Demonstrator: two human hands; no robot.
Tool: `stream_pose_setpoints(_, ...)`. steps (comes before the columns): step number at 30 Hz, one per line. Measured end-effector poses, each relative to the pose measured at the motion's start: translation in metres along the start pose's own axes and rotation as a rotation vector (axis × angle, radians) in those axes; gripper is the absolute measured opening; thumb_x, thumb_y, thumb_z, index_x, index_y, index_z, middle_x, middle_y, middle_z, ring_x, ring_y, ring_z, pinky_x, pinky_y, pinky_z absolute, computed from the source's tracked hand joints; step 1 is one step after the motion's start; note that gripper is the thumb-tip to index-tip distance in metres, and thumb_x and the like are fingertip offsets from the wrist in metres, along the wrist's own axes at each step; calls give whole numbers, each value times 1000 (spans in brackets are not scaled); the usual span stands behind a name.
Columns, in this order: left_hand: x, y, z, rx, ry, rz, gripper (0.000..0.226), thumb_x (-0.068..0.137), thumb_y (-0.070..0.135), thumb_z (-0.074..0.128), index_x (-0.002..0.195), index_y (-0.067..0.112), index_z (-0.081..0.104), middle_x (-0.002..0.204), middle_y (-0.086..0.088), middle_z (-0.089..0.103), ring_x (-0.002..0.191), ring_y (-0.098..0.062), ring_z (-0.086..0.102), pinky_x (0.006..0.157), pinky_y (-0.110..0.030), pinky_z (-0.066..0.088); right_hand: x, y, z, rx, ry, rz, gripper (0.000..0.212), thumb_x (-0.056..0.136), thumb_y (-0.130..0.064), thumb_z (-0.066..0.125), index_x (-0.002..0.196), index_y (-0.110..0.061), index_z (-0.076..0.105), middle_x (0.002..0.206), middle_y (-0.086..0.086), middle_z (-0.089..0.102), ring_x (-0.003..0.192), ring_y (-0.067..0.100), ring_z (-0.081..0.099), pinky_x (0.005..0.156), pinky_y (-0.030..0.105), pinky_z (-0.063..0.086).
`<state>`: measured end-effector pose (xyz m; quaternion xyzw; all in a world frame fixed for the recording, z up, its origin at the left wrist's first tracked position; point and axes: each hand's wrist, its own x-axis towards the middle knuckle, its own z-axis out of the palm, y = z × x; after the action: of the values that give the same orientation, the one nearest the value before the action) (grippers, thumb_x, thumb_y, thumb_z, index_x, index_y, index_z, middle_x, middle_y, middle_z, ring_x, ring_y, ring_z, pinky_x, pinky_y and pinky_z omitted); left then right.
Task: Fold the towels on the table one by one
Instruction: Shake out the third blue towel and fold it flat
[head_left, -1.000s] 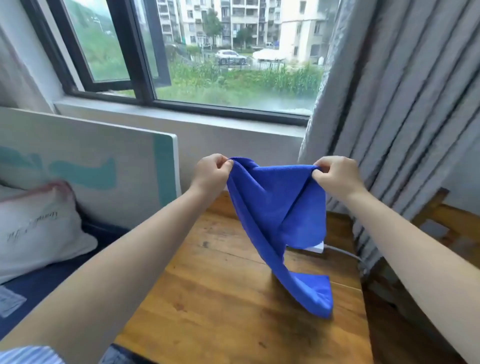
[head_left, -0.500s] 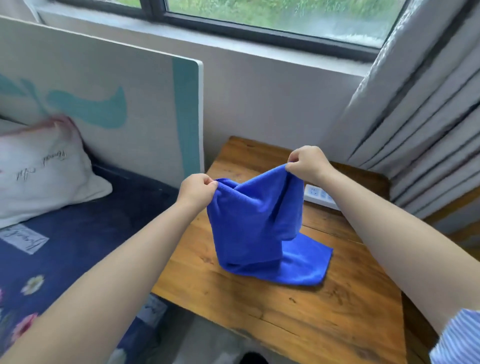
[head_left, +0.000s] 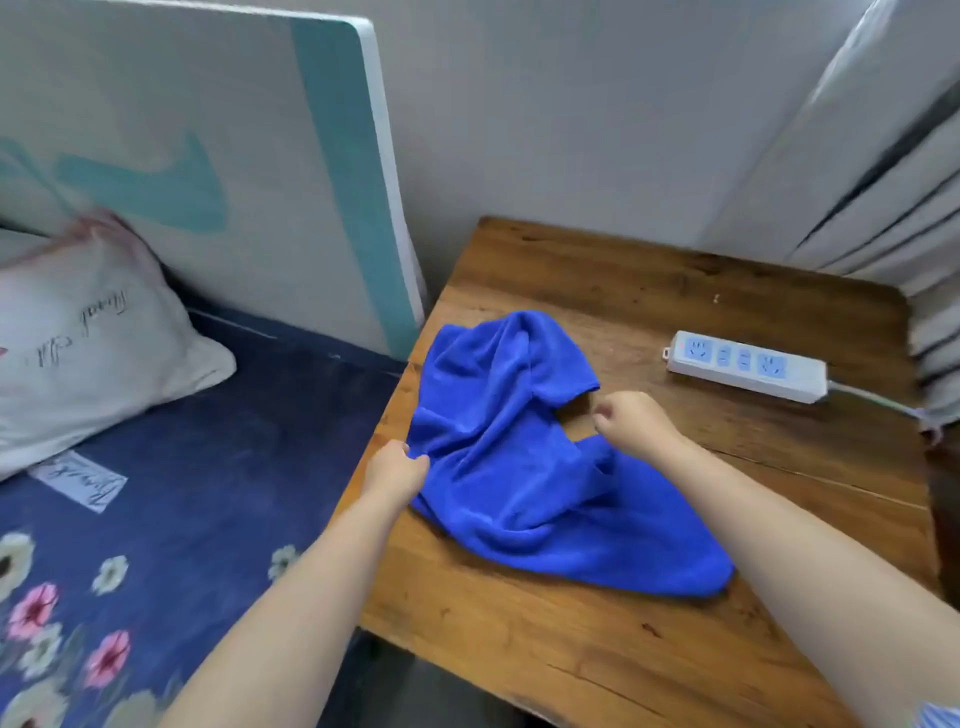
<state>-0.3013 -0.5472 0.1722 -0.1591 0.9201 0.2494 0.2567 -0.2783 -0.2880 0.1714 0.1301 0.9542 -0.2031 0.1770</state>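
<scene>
Lying crumpled on the wooden table (head_left: 649, 639), the blue towel (head_left: 519, 457) sits toward the table's bed-side edge, bunched and unfolded, one lobe reaching back toward the wall, a wider part spread toward the near edge. Left hand (head_left: 396, 470) pinches the towel's edge right at the bed-side rim of the table, fingers curled into the cloth. Right hand (head_left: 631, 421) hovers over the gap in the towel's middle, fingers curled in loosely; can't tell if it holds any fabric, looks apart from it. White power strip (head_left: 748, 366) lies on the table beyond the right hand, clear of the towel. Beside the table: bed with navy floral sheet (head_left: 156, 519), white pillow (head_left: 88, 338), padded headboard (head_left: 218, 156). Grey curtain (head_left: 883, 182) behind the table's far corner.
</scene>
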Motion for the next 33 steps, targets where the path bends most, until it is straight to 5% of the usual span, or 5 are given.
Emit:
stream_pose_setpoints(10, 27, -41, 53, -21, 9, -125, 36, 94, 21, 45, 121, -4, 48, 125, -21, 55, 117, -34, 50, 92, -36, 40, -16, -13, 76, -39, 160, 105, 17, 84, -15, 51, 88, -7, 65, 89, 11, 66, 99, 30, 53, 70, 30, 22)
stream_pose_setpoints(14, 40, -46, 52, -265, 84, -70, 26, 92, 12, 48, 112, -1, 57, 113, -17, 62, 107, -31, 55, 86, -31, 41, -42, -33, 84, -130, 556, -270, 9, 62, -4, 64, 61, -11, 68, 53, 4, 57, 55, 24, 58, 67, 32, 29)
stream_pose_setpoints(18, 42, -62, 48, -345, 26, 0, 16, 89, 8, 50, 99, 3, 62, 90, -6, 57, 86, -21, 52, 73, -24, 36, -84, -47, 117, -378, 463, -488, 21, 57, -1, 54, 59, -18, 66, 51, -1, 52, 48, 19, 53, 69, 30, 26)
stream_pose_setpoints(29, 62, -75, 51, -374, -40, 25, 33, 87, 22, 60, 113, 1, 58, 112, -16, 65, 103, -30, 60, 88, -30, 44, -107, -64, 139, -67, 432, -120, 13, 57, -4, 74, 70, -6, 69, 65, 7, 66, 53, 27, 61, 48, 33, 46)
stream_pose_setpoints(33, 68, -67, 52, -459, -17, -85, 37, 84, 17, 63, 118, 4, 55, 120, -12, 60, 109, -30, 56, 94, -32, 44, -72, -71, 127, 6, 325, 222, 21, 79, -16, 67, 96, -4, 68, 94, 14, 63, 91, 34, 57, 77, 41, 38)
